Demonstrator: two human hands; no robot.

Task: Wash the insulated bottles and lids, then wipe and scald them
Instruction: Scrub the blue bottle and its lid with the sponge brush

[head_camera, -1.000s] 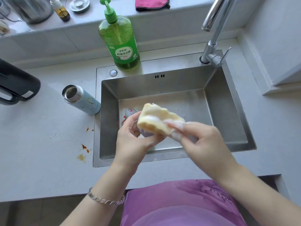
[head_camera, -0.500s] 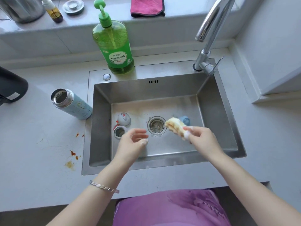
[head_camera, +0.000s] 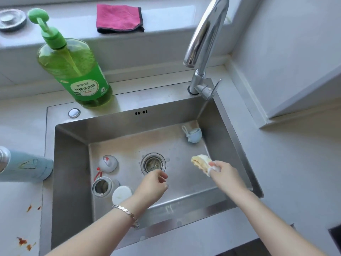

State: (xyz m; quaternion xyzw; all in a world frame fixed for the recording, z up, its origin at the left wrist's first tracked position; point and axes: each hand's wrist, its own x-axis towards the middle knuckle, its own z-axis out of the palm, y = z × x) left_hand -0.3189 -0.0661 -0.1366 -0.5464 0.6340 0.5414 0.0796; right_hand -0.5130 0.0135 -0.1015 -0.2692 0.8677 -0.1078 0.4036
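Gripping sponge (head_camera: 200, 162), right hand (head_camera: 224, 173) outstretched

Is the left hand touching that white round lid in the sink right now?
Cannot tell. In the head view the left hand hangs over the sink and its wrist overlaps the white round lid.

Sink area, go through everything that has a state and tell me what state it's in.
Faucet: off.
Drain: unplugged.
Blue bottle: on its side on the counter, open.
Steel bottle: in the sink, open.
Sponge: soapy, held by right hand.
Left hand: empty.
Cloth: folded.
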